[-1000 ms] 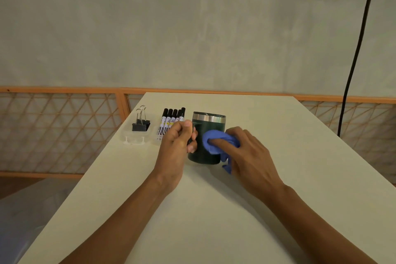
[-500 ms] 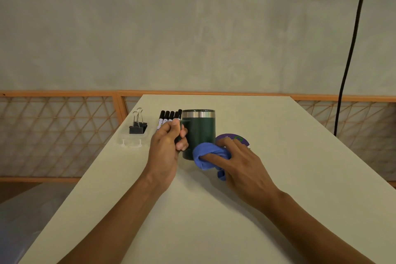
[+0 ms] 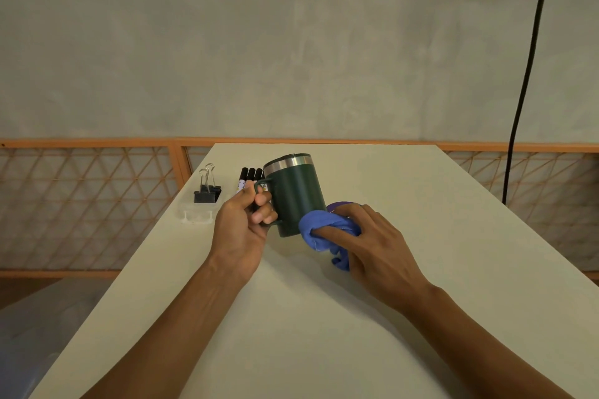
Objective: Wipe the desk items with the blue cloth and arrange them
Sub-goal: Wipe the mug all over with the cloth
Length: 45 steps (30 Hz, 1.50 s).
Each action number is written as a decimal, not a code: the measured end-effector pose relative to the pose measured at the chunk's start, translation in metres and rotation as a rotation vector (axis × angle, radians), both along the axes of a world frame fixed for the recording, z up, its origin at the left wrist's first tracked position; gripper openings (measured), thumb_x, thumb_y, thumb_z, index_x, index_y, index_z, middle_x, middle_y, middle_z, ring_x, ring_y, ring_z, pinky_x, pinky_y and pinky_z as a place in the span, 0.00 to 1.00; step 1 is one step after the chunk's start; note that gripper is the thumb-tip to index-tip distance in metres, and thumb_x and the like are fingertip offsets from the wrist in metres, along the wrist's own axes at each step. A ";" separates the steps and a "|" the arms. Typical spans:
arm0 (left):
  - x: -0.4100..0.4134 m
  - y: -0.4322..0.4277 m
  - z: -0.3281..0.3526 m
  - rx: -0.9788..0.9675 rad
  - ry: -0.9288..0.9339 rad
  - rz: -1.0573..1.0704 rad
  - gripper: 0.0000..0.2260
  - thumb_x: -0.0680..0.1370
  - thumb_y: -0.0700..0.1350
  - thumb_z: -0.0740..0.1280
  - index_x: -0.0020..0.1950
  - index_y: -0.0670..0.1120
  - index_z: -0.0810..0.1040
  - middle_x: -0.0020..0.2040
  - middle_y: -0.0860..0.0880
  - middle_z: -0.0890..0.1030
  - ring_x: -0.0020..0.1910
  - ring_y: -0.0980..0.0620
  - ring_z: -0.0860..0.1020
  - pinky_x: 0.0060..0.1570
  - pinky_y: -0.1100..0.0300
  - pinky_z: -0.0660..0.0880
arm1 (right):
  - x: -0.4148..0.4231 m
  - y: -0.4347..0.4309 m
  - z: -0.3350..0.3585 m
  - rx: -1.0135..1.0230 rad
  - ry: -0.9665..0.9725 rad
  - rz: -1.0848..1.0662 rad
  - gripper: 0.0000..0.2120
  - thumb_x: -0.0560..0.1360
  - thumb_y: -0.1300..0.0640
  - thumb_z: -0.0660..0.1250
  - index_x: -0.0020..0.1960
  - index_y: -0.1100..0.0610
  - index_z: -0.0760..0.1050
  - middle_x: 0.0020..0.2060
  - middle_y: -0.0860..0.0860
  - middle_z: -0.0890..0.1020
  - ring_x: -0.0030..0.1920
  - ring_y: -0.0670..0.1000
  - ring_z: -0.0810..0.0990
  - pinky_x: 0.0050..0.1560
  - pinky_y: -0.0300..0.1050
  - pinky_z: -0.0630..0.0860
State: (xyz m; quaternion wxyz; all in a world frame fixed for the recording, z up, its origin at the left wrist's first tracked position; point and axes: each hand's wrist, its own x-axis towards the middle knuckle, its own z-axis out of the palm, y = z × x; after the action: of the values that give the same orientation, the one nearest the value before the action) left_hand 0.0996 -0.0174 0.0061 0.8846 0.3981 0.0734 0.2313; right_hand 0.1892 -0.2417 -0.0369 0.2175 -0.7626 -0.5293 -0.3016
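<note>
Head view is all I have, so I work from it alone. My left hand [image 3: 241,227] has its fingers curled through the handle of the dark green metal mug with the steel rim [image 3: 296,197], which sits tilted, its top leaning to the left, over the middle of the pale table [image 3: 324,317]. I cannot tell whether its base touches the tabletop. My right hand [image 3: 376,243] clutches the bunched blue cloth [image 3: 324,230] and presses it against the lower right side of the mug, close to the base. Just behind the cloth a round purple coaster [image 3: 340,205] peeks out, flat on the table.

To the left lie the black marker pens [image 3: 249,175] in a row, partly hidden by the mug's handle, and further left the black binder clips [image 3: 206,194] stand on a clear plastic tray [image 3: 196,217].

I judge the step in hand to be wiping the mug, now at its lower wall. Next I would likely finish the base, then set the mug upright, perhaps on the coaster. That calls for a firm hold on the handle and a level landing.
</note>
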 end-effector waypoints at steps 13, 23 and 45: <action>-0.001 0.007 0.001 -0.074 -0.066 -0.051 0.13 0.88 0.45 0.59 0.46 0.45 0.75 0.34 0.52 0.70 0.27 0.58 0.64 0.34 0.65 0.67 | -0.003 -0.011 0.004 0.155 0.100 -0.004 0.20 0.82 0.53 0.60 0.71 0.45 0.79 0.61 0.45 0.77 0.51 0.51 0.80 0.48 0.46 0.81; -0.002 0.006 0.002 -0.105 -0.095 -0.060 0.13 0.88 0.45 0.58 0.45 0.46 0.74 0.34 0.53 0.68 0.26 0.58 0.63 0.32 0.65 0.66 | -0.008 -0.010 0.009 0.238 0.311 -0.005 0.21 0.85 0.60 0.58 0.71 0.41 0.77 0.58 0.40 0.75 0.52 0.40 0.78 0.51 0.23 0.71; 0.007 -0.025 -0.005 0.312 0.125 0.024 0.13 0.90 0.50 0.59 0.55 0.46 0.80 0.46 0.46 0.84 0.45 0.49 0.82 0.52 0.53 0.80 | -0.037 0.017 0.027 0.743 1.303 0.141 0.25 0.76 0.59 0.79 0.62 0.56 0.66 0.54 0.54 0.84 0.39 0.56 0.88 0.37 0.42 0.83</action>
State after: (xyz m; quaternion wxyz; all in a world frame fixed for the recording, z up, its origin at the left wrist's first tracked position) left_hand 0.1070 -0.0422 0.0016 0.8029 0.5434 0.0965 0.2253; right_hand 0.1518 -0.2250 -0.0096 0.7482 -0.6277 -0.2046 0.0664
